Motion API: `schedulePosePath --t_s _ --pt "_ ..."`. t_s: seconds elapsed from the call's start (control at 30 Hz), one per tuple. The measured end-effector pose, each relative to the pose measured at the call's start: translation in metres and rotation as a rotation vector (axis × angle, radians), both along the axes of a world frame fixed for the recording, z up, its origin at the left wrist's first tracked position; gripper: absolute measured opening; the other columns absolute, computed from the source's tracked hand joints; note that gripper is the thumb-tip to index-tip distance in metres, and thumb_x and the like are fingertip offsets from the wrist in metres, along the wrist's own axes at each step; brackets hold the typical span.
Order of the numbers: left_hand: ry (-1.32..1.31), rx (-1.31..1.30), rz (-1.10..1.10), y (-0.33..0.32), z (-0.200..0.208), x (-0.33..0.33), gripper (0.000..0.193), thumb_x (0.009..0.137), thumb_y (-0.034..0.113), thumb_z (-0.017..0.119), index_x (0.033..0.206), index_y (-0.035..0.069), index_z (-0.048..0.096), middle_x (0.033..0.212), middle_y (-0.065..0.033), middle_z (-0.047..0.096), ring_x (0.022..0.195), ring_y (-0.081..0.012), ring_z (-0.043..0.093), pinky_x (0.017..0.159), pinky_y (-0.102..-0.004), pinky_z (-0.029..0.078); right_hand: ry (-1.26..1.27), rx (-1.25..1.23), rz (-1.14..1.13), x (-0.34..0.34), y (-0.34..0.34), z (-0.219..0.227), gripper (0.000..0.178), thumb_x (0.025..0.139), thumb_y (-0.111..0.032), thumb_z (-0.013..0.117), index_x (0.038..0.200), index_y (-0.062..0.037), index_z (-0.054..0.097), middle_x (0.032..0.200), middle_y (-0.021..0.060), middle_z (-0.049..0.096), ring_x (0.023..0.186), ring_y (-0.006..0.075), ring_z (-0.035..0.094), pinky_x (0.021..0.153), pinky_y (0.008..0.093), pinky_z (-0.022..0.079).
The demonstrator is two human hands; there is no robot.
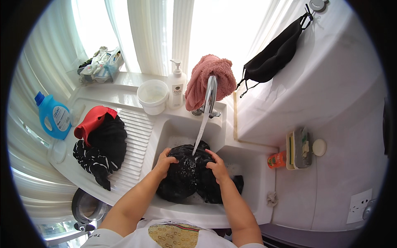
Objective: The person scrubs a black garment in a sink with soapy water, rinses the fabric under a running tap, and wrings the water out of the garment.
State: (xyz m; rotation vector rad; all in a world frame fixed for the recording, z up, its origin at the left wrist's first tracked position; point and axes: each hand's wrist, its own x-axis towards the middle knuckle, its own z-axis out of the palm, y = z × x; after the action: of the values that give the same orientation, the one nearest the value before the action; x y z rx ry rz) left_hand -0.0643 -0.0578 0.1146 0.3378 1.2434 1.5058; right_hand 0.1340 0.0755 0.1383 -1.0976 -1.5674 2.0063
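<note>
A wet black garment (178,180) lies spread in the white sink (253,194), and its exact kind cannot be made out. My left hand (164,162) pinches its left side, thumb on top. On the opposite side, my right hand (218,167) grips the cloth the same way. Between them, a stream of water from the chrome faucet (211,93) falls onto the fabric, where white suds and splashes show. The lower part of the garment spreads over the sink bottom, with a little foam around it.
Black and red clothes (105,138) lie on the ribbed washboard (138,132) at left, near a blue detergent bottle (56,118). A white tub (153,98) and a pump bottle (177,87) stand behind. A pink towel (202,80) drapes behind the faucet; a wall caddy (298,149) hangs right.
</note>
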Motion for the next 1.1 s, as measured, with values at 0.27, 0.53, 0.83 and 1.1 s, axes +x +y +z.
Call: schedulePosePath --t_s 0.27,0.53,0.83,1.1 --pt "0.271 -0.213 0.208 0.007 0.006 0.034 0.05 0.095 0.05 0.044 0.117 0.006 0.054 0.114 -0.0123 0.058 0.102 -0.0201 0.052 0.09 -0.031 0.04 -0.284 0.449 -0.003 -0.078 -0.062 -0.025 0.059 0.092 -0.048 0.052 0.134 -0.0064 0.045 0.125 0.0249 0.053 0.118 0.0367 0.049 0.096 0.0401 0.039" --pt "0.888 -0.411 0.16 0.002 -0.046 0.047 0.042 0.091 0.039 0.05 0.085 -0.001 0.061 0.087 -0.0259 0.063 0.084 -0.04 0.061 0.073 -0.0433 0.046 -0.424 0.559 -0.217 -0.069 -0.085 -0.049 0.042 0.089 -0.044 0.055 0.087 -0.0023 0.062 0.082 0.0197 0.066 0.083 0.0389 0.063 0.071 0.0438 0.048" --pt "0.814 -0.053 -0.291 0.0 0.064 0.026 0.064 0.075 0.048 0.072 0.114 0.001 0.054 0.097 -0.0208 0.064 0.089 -0.0368 0.062 0.079 -0.0439 0.048 -0.133 0.694 -0.218 -0.011 -0.035 0.041 0.03 0.086 -0.028 0.067 0.079 -0.0008 0.057 0.066 0.0088 0.057 0.062 0.0144 0.05 0.061 0.0293 0.043" --pt "1.33 0.029 -0.736 0.014 0.087 -0.01 0.07 0.057 0.036 0.084 0.116 0.008 0.058 0.11 -0.0139 0.058 0.108 -0.0344 0.052 0.096 -0.0391 0.04 0.065 0.641 -0.319 0.043 0.004 0.088 0.021 0.085 -0.021 0.07 0.083 -0.0029 0.059 0.073 0.0008 0.055 0.071 0.0092 0.049 0.067 0.0232 0.041"
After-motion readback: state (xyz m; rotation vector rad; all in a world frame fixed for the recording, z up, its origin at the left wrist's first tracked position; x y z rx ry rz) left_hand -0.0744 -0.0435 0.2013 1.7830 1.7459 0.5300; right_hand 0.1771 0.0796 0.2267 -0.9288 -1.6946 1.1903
